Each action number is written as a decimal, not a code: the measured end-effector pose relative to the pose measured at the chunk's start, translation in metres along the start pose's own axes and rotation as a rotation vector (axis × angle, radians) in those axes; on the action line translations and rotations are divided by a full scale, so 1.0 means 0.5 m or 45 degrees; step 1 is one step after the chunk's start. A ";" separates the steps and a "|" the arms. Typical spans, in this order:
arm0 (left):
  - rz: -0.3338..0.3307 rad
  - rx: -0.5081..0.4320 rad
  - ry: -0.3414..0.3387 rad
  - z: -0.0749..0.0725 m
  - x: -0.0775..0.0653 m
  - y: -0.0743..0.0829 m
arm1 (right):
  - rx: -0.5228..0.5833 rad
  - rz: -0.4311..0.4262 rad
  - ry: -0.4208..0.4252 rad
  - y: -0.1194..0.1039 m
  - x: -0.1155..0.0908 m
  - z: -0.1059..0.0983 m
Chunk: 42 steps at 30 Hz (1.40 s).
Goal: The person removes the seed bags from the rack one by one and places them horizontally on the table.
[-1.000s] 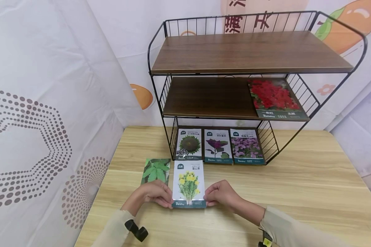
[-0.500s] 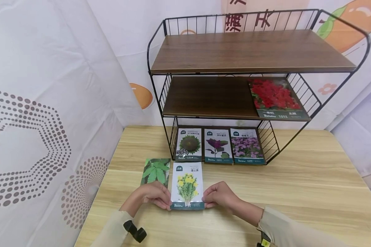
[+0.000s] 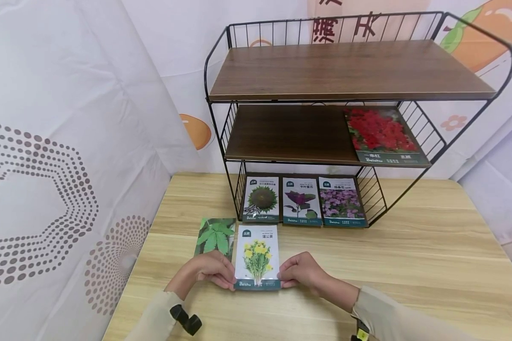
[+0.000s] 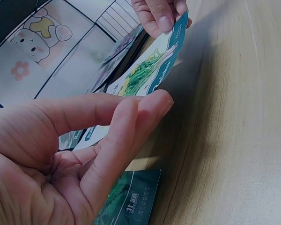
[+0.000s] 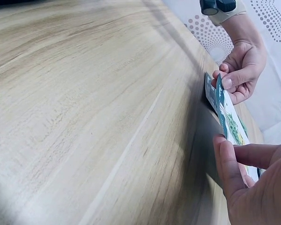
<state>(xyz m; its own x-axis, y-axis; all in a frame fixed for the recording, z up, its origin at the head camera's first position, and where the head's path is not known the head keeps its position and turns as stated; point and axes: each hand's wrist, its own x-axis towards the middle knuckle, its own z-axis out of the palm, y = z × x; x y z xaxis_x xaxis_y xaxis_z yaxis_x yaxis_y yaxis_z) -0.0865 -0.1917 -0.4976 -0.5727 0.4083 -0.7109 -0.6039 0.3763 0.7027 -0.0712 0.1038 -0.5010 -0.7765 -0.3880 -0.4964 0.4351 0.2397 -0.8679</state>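
Observation:
Between both hands is a white seed packet with yellow flowers and a teal lower band. My left hand pinches its lower left edge between thumb and fingers. At the lower right edge my right hand pinches it the same way. In the left wrist view the packet is tilted and raised off the wood, with a shadow under it. A green-leaf seed packet lies on the table, partly hidden behind my left hand.
A black wire rack with brown shelves stands behind. Its bottom shelf bears a sunflower packet, a purple-leaf packet and a purple-flower packet. A red-flower packet lies at the middle shelf's right. Wooden table extends rightward.
Both hands and the yellow-flower packet have shifted slightly left and toward me, leaving a small gap between the packet and the bottom shelf. The grip is unchanged.

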 end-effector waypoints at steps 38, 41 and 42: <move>0.016 -0.016 0.217 0.000 -0.003 -0.002 | 0.070 0.038 0.049 -0.006 0.026 0.010; 0.016 -0.029 0.222 0.000 -0.001 -0.003 | 0.074 0.052 0.063 -0.005 0.029 0.010; 0.016 -0.031 0.225 0.000 0.000 -0.004 | 0.076 0.057 0.067 -0.005 0.030 0.010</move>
<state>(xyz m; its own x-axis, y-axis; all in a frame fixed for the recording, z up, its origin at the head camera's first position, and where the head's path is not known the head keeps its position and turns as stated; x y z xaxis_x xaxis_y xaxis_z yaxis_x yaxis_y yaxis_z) -0.0852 -0.1923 -0.4990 -0.6676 0.2595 -0.6979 -0.6081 0.3509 0.7121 -0.0815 0.0930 -0.5065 -0.7778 -0.3303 -0.5346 0.4951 0.2019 -0.8451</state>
